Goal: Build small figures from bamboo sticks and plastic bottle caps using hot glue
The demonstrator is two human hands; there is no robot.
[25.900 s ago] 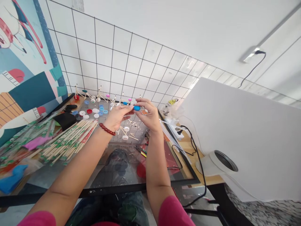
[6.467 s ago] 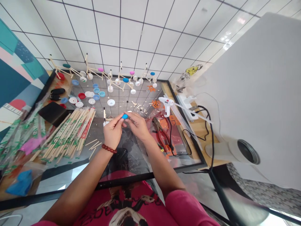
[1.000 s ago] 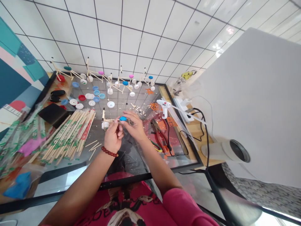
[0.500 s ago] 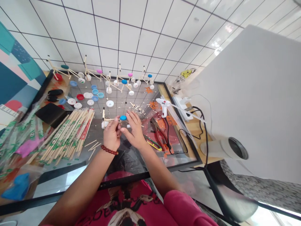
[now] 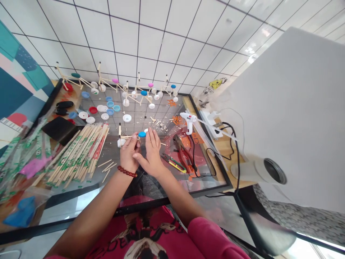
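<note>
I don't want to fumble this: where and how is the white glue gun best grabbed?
Take the glue gun by its handle, I'd say, the right hand coming from the near side, over the pliers. The handle points toward the person and looks narrow enough to wrap, while the thin glue stick juts out to the right and would probably make a poor hold.

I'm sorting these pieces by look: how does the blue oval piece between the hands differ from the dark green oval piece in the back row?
Colour: the blue oval piece is bright, while the dark green oval piece is much darker. Place: the blue one is between the fingers of the left hand and right hand; the green one is at the far left, away from both. Both are small, rounded ovals.
</note>
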